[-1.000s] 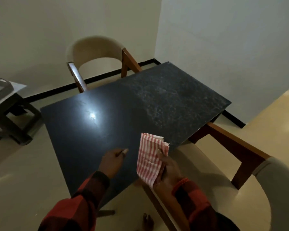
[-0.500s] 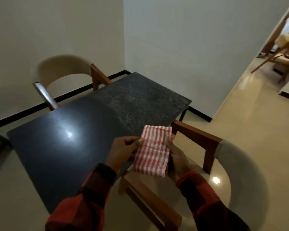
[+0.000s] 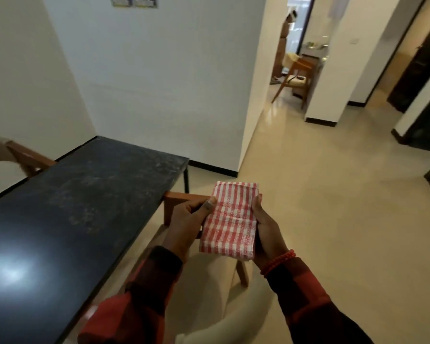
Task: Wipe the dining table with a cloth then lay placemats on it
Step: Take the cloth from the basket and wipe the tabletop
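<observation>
The dark speckled stone dining table (image 3: 85,207) lay at left, bare of placemats. The left hand (image 3: 186,224) and right hand (image 3: 266,232) each pinched a side of one folded red-and-white checked cloth (image 3: 230,219), held over a wooden chair (image 3: 174,202). A firm grip and flat fold would likely wipe best. Two chairs, one cloth.

A home dining room: dark dining table (image 3: 85,207), wooden chairs (image 3: 296,78), tiled hallway floor (image 3: 333,194).

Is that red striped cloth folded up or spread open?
Folded: the cloth is a compact rectangle, held between the left hand and right hand.
</observation>
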